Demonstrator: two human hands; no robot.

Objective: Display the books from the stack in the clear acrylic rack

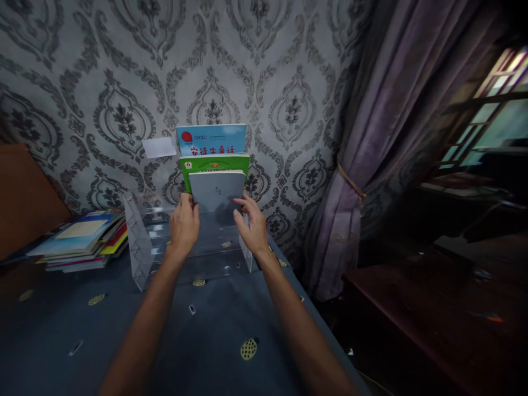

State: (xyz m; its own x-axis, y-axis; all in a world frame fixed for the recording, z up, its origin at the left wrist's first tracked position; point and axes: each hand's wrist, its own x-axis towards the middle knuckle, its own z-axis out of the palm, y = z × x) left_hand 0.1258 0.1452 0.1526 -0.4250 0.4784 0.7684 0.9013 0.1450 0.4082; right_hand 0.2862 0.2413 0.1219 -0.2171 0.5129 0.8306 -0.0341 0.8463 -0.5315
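A small grey book (216,191) stands upright in the front of a clear acrylic tiered rack (138,242). My left hand (183,224) is closed on the book's left edge, with the fingers curled. At its right edge is my right hand (252,224), thumb and fingers apart; the fingertips lie over or against the cover, and I cannot tell how firmly they touch. Behind the grey book rises a green book (237,162). Farther back and higher stands a blue book (226,135) with red Chinese characters. The lower part of these back books is hidden.
A stack of books and booklets (88,236) lies left of the rack on the blue, pineapple-patterned cloth (214,341). Patterned wallpaper (289,66) is close behind. A tied purple curtain (346,209) hangs at the right, beside a dark red table (396,297).
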